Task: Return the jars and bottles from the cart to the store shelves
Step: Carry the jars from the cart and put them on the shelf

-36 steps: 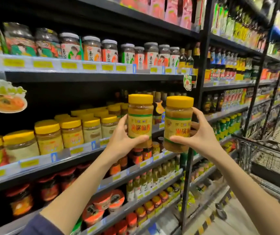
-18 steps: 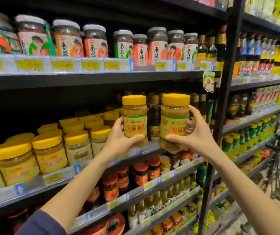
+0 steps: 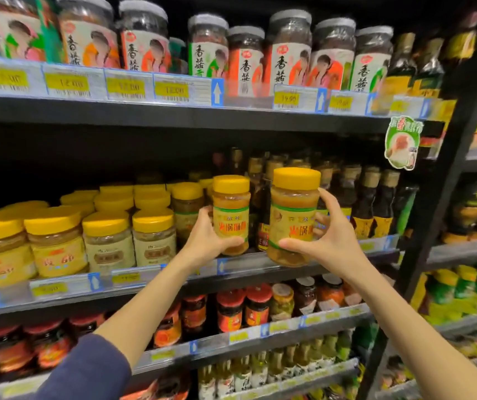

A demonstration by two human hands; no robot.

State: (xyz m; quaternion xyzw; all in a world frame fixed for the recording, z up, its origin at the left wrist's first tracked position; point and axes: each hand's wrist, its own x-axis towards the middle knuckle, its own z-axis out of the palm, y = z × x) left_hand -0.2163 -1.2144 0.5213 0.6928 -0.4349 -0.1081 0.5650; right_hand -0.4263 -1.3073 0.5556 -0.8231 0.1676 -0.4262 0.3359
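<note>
My left hand (image 3: 205, 241) grips a yellow-lidded jar of amber paste (image 3: 231, 209), held upright just above the front lip of the middle shelf (image 3: 248, 265). My right hand (image 3: 328, 238) grips a second, matching yellow-lidded jar (image 3: 293, 209), slightly nearer the camera and over the same shelf edge. Both jars hover in front of a gap between the rows of yellow-lidded jars (image 3: 153, 235) on the left and dark sauce bottles (image 3: 367, 203) on the right. The cart is out of view.
The upper shelf (image 3: 173, 114) carries grey-lidded jars with pictured labels. Red-lidded jars (image 3: 231, 310) fill the shelf below the hands, small bottles lower still. A black upright post (image 3: 445, 180) divides this bay from the shelves at right. A green tag (image 3: 403, 141) hangs from the upper shelf.
Both hands have carried their jars forward and closer to the middle shelf. The view has moved in toward the shelves, and the cart has dropped out of sight on the right.
</note>
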